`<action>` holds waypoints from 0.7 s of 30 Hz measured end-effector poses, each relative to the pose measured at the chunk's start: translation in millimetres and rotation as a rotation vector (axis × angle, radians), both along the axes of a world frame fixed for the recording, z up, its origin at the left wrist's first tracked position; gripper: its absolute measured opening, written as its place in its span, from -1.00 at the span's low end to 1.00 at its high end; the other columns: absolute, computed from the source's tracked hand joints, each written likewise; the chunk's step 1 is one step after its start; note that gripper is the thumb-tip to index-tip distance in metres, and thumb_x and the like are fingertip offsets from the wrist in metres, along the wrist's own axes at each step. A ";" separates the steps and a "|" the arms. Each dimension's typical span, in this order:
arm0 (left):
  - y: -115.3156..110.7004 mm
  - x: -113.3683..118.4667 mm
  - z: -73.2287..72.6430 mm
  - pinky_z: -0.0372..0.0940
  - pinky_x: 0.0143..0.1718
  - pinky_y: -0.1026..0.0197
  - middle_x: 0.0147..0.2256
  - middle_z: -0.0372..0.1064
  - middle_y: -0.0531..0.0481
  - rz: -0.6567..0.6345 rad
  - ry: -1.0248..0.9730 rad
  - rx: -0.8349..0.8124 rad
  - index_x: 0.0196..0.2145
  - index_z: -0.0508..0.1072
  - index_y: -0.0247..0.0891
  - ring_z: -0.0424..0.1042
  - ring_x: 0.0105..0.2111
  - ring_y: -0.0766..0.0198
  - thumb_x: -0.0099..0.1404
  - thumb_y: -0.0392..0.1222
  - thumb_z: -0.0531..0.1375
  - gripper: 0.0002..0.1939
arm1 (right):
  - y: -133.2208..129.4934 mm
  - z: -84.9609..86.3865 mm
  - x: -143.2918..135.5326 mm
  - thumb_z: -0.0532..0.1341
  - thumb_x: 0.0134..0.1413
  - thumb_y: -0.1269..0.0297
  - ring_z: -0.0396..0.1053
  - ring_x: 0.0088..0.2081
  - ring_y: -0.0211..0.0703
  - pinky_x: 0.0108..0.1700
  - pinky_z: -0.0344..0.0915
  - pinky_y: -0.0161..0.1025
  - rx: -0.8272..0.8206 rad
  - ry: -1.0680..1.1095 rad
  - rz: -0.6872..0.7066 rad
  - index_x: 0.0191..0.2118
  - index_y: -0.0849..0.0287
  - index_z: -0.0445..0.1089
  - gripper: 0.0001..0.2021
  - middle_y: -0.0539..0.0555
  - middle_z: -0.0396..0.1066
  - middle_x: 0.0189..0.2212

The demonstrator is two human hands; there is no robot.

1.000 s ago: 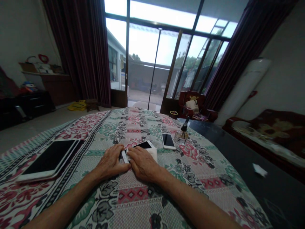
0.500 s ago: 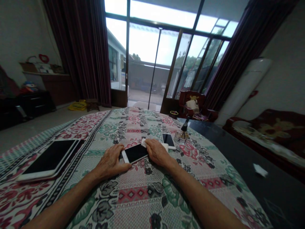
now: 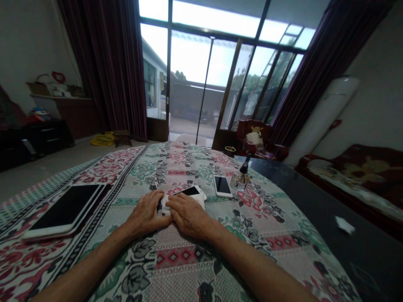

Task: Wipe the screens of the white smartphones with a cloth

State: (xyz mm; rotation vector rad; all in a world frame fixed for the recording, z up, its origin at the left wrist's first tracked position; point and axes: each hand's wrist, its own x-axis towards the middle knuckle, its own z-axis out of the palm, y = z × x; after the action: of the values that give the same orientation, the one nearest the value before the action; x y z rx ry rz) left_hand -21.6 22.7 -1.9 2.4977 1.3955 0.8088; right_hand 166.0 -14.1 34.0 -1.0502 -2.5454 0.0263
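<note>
A white phone with a dark screen (image 3: 192,191) lies on the patterned tablecloth (image 3: 176,251), partly covered by my hands. My left hand (image 3: 147,214) grips its near left end between thumb and fingers. My right hand (image 3: 189,213) is closed on a white cloth (image 3: 199,200) and presses it on the phone's left part. Just right of them lies a second white phone (image 3: 223,186), screen up, touched by neither hand.
Two stacked tablets (image 3: 67,207) lie on the left of the table. A glass bottle with a black top (image 3: 242,176) stands behind the second phone. A crumpled white piece (image 3: 344,225) rests on the dark surface at right.
My right hand has slid left and nearer along the phone with the cloth, uncovering the phone's right end. My left hand stays in place.
</note>
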 end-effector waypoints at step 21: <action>-1.8 1.1 5.0 0.19 0.10 -0.09 0.03 0.32 -0.20 0.012 0.017 -0.029 -0.08 0.31 -0.23 0.31 0.06 -0.09 -0.02 0.05 0.24 -0.45 | 9.2 -8.3 20.4 0.01 0.24 0.45 0.24 0.00 -0.06 0.10 0.17 -0.12 0.051 -0.008 -0.302 -0.07 0.24 0.36 -0.76 0.19 0.38 -0.03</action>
State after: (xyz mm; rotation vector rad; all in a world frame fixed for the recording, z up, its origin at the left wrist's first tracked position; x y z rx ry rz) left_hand -20.5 20.9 3.2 2.4830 1.4191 0.7658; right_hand 186.4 -4.9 25.7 -1.4029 -2.3543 -0.1238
